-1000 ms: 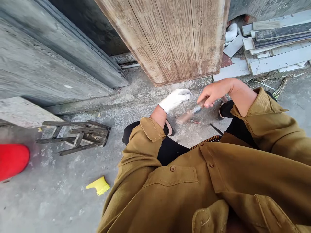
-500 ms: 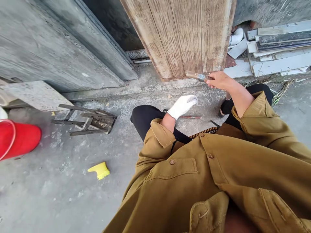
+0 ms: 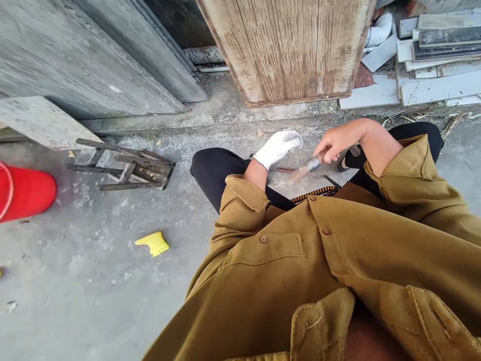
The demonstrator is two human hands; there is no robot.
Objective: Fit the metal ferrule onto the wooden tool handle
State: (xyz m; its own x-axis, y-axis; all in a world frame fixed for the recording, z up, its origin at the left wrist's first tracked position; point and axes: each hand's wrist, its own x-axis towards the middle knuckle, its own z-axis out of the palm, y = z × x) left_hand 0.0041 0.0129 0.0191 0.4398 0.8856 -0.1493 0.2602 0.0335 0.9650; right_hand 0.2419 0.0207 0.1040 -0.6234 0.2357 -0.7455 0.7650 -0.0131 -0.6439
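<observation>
My right hand [image 3: 340,140], bare, is closed around a brush [image 3: 313,163] with wire wound about its neck. The brush slants down to the left, and its tip is blurred by motion. My left hand [image 3: 280,148] wears a white knitted glove and hovers near my left knee. Its fingers are curled in, with nothing visible in them. A thin reddish stick [image 3: 282,170] lies on the ground just under that glove. In front of both hands stands a worn wooden door panel [image 3: 289,55] with flaking brown paint; neither hand touches it.
A small wooden stool [image 3: 131,168] lies tipped on the concrete at left, near a red bucket [image 3: 32,193]. A yellow scrap [image 3: 154,243] is on the floor. Stacked boards [image 3: 439,90] and a white pipe elbow [image 3: 380,30] sit at upper right. A grey wooden door [image 3: 93,60] stands upper left.
My right hand has drawn the brush away from the panel's lower edge, toward my body, and its tip has swung downward. My left hand has barely moved. The view has shifted slightly.
</observation>
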